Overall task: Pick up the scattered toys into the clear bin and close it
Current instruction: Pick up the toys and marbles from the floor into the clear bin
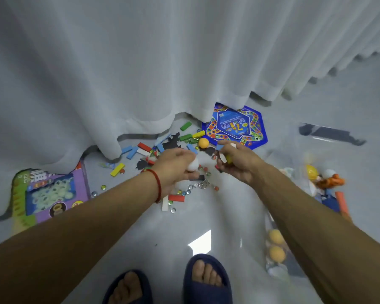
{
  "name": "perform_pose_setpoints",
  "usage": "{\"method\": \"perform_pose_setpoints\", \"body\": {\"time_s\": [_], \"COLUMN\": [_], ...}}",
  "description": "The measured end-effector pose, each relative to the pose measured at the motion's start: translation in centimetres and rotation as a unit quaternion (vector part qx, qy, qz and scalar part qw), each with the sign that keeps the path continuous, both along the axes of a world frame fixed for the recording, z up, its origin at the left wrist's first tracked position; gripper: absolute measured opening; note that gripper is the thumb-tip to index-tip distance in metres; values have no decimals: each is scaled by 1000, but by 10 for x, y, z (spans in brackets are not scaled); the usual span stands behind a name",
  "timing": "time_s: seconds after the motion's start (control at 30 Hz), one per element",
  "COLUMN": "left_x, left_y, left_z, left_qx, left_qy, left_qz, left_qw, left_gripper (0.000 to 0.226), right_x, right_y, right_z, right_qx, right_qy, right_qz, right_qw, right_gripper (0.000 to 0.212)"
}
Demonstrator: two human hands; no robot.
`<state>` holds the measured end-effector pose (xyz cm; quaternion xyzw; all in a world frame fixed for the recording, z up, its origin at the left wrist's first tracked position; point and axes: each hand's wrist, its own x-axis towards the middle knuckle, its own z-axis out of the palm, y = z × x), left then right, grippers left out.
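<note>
Hands full now: left hand (176, 163) cups a white ball (193, 166), right hand (235, 161) clutches several wooden blocks (225, 154). Clear bin (279, 249) waits at right, well apart. Overstuffed fingers could spill blocks mid-carry, and marbles (184, 191) roll easily.

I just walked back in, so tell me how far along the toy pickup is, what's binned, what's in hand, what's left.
Early on. The clear bin at right already holds orange balls and a few toys. In hand: the left hand holds a white ball; the right hand grips several wooden blocks. Left: the orange ball, coloured blocks, marbles, the blue game board, the purple game box. No lid visible.
</note>
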<state>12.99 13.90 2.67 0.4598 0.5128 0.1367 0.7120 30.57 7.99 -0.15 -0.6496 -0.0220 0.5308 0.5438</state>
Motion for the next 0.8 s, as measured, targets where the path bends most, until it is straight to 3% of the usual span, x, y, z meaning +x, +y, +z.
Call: {"method": "perform_pose_setpoints", "body": {"time_s": [0.17, 0.3, 0.43, 0.53, 0.7, 0.8], "left_x": [53, 94, 116, 113, 74, 39], "left_y": [-39, -93, -142, -162, -140, -105], "left_z": [82, 146, 173, 172, 151, 138], "left_qx": [-25, -30, 30, 86, 145, 168], "left_qy": [-74, -64, -17, 24, 90, 140], "left_qz": [-104, -242, -328, -377, -360, -307], "left_qw": [992, 968, 944, 922, 917, 926], "left_gripper": [21, 15, 36, 42, 21, 27], "right_x": [28, 66, 80, 78, 64, 48], "right_y": [-74, -166, -242, -281, -296, -270], "right_z": [101, 147, 148, 139, 128, 129], "right_qx": [47, -14, -99, -147, -160, -134], "right_qy": [10, -67, -73, -80, -112, -164], "right_qz": [-57, -106, -169, -158, -105, -42], "right_qw": [997, 992, 978, 973, 975, 976], "right_gripper": [21, 5, 15, 20, 23, 35]}}
